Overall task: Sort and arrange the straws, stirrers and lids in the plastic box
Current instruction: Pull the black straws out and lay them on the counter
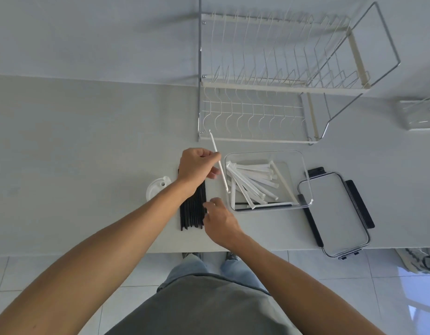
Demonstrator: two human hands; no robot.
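A clear plastic box (303, 170) stands on the white counter and holds several white wrapped straws (252, 182) lying crosswise. My left hand (197, 168) pinches a thin white stirrer (217, 157) just left of the box, its lower end near the box's left wall. A row of black straws (192, 213) lies on the counter under my left wrist. My right hand (221, 221) rests fingers-down at the right edge of the black straws; whether it grips one is hidden. A white round cup lid (157, 187) lies left of the black straws.
The box's clear lid with black clips (339, 213) lies right of the box, overhanging the counter's front edge. A white wire dish rack (269, 81) stands behind the box. Another clear container (419, 114) sits at the far right. The counter edge runs just below my hands.
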